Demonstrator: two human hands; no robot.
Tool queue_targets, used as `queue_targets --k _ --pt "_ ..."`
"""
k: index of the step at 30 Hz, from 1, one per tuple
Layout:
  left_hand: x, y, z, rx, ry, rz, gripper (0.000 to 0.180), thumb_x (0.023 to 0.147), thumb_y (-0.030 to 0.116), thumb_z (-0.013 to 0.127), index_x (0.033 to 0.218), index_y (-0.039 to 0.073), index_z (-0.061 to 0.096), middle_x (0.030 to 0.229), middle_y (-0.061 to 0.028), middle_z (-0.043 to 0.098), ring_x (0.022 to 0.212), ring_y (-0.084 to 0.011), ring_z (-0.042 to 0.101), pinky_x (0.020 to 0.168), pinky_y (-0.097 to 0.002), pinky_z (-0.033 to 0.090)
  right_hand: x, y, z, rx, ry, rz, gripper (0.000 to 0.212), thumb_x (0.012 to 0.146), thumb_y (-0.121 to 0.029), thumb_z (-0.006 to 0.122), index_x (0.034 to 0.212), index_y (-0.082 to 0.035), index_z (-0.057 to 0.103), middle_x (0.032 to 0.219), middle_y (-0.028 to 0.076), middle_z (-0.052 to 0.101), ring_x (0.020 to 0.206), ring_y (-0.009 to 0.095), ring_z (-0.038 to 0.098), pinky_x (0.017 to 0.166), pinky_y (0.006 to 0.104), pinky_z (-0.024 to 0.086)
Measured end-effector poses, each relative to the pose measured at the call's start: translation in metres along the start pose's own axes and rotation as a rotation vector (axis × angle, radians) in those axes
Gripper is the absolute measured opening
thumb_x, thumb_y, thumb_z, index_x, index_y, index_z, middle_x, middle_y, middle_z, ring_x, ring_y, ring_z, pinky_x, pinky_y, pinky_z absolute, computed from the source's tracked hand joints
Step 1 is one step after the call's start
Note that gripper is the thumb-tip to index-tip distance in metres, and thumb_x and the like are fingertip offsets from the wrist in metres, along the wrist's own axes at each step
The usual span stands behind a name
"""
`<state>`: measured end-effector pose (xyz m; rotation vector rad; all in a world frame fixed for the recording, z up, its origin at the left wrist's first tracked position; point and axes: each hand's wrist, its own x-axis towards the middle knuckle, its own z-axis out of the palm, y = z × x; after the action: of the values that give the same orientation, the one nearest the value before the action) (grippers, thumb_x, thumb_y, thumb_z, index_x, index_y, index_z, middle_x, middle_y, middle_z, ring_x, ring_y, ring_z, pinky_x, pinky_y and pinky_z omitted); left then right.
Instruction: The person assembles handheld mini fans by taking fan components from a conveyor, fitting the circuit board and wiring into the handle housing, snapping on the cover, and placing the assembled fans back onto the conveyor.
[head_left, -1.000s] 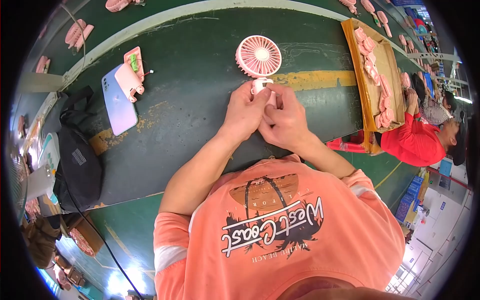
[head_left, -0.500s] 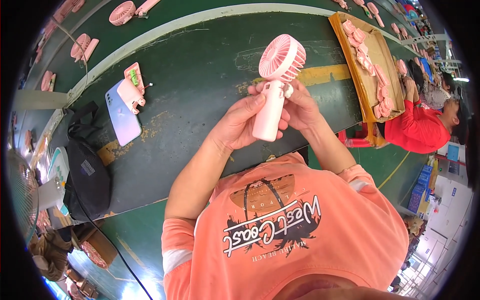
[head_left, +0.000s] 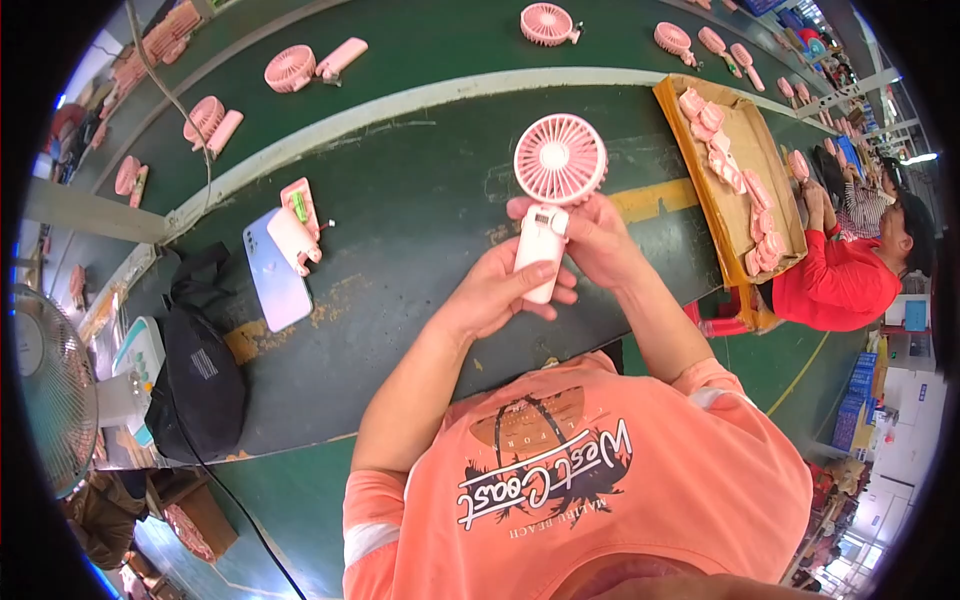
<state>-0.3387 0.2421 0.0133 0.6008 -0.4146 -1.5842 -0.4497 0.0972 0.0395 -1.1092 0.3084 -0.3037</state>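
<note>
A pink handheld fan [head_left: 541,250] is held up over the dark workbench, its round grille facing me and its pale handle pointing down toward my body. My left hand [head_left: 500,288] wraps the lower handle, thumb across the front. Around the upper handle, just below the round head, my right hand [head_left: 598,243] has its fingers closed, the thumb by the joint. To the left on the bench lies a bluish-purple phone [head_left: 272,270]. Opened pink handle shells [head_left: 293,236] with a green part inside rest partly on that phone.
At right stands a cardboard tray [head_left: 781,130] holding several pink casing parts. Beyond the bench's pale rim, more fans [head_left: 290,68] lie on a green belt. A black bag [head_left: 203,370] and a large fan [head_left: 57,390] are at left; a person in red [head_left: 838,280] sits at right.
The held fan has turned so its grille faces me and sits a little lower in view. The view has shifted, bringing more fans on the belt into sight.
</note>
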Motion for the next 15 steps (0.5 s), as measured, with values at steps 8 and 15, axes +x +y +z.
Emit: queue_targets --k 8,15 --pt "0.007 -0.016 0.001 0.433 0.284 0.231 0.028 0.093 0.012 0.065 0.117 0.005 0.053 0.092 -0.0036 0.067 0.069 -0.0084 0.062 0.048 -0.0199 0.045 -0.008 0.011 0.012 -0.147 0.114 0.037 0.036 0.089 -0.002 0.056 0.125 0.003 0.054 0.122 0.015 0.065 0.098 0.017 0.067 0.076 0.0293 0.056" --pt "0.008 -0.02 0.002 0.508 0.354 0.254 0.025 0.094 0.006 0.061 0.117 0.003 0.053 0.084 -0.0029 0.064 0.069 -0.0073 0.06 0.053 -0.0199 0.045 -0.003 0.023 0.015 -0.11 0.145 0.021 0.026 0.089 -0.005 0.058 0.114 0.001 0.063 0.089 0.007 0.069 0.059 0.008 0.061 0.044 0.0203 0.045"
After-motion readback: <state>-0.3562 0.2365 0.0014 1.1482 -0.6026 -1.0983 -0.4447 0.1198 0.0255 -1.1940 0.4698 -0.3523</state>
